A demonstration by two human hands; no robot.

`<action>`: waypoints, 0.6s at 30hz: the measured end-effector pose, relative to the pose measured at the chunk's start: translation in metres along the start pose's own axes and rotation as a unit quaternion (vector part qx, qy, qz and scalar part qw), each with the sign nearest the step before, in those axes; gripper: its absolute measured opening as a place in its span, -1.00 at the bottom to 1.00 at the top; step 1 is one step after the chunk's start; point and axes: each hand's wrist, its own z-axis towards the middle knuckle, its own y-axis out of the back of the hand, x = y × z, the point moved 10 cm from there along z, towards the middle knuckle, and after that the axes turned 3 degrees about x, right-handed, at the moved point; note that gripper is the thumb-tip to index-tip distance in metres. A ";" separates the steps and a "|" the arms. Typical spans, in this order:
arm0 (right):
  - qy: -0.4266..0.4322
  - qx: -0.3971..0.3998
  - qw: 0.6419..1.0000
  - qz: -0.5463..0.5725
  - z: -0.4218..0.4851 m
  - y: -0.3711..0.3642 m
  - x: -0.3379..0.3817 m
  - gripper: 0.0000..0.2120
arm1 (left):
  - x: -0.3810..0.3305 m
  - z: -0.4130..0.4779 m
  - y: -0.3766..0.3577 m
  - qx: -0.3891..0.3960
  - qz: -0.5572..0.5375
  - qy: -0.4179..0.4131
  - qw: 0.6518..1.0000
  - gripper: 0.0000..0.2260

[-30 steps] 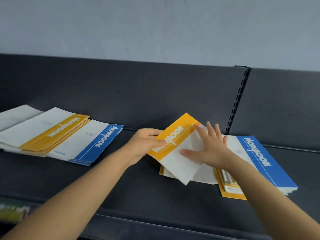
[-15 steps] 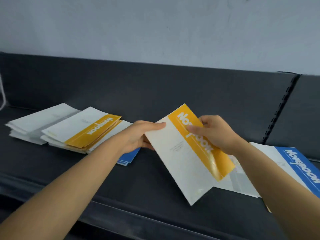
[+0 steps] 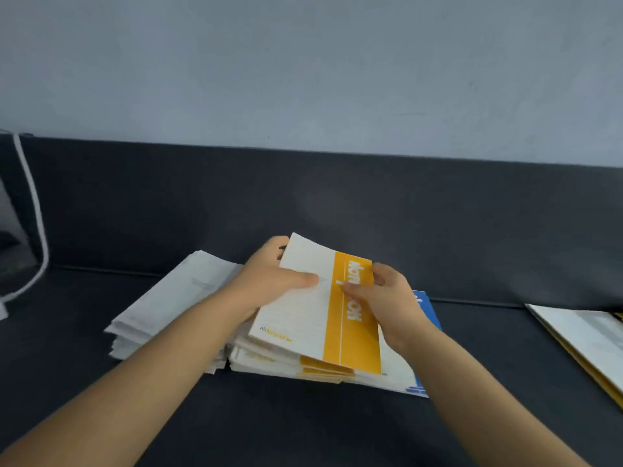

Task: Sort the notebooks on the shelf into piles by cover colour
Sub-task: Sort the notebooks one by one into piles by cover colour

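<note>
A white notebook with a yellow band (image 3: 303, 318) is held by both hands just above a pile of yellow-banded notebooks (image 3: 290, 364) on the dark shelf (image 3: 303, 423). My left hand (image 3: 269, 281) grips its left edge, thumb on the cover. On the yellow band my right hand (image 3: 387, 301) grips the right edge. A blue-banded notebook (image 3: 425, 310) lies under the yellow pile, showing at its right. To the left lies a pile of plain white covers (image 3: 168, 305).
At the right edge lies the remaining mixed stack (image 3: 586, 335) of white and yellow covers. A white cable (image 3: 35, 210) hangs at the far left. The dark shelf back panel (image 3: 337, 203) rises behind the piles, with a pale wall above.
Both hands carried the yellow-banded notebook leftward from the right-hand stack to just above the yellow pile. The view swung left with them.
</note>
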 end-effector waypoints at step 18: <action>0.031 0.063 0.849 -0.523 0.022 -0.062 -0.019 -0.51 | 0.047 0.022 -0.028 0.154 0.578 -0.052 0.799 -0.41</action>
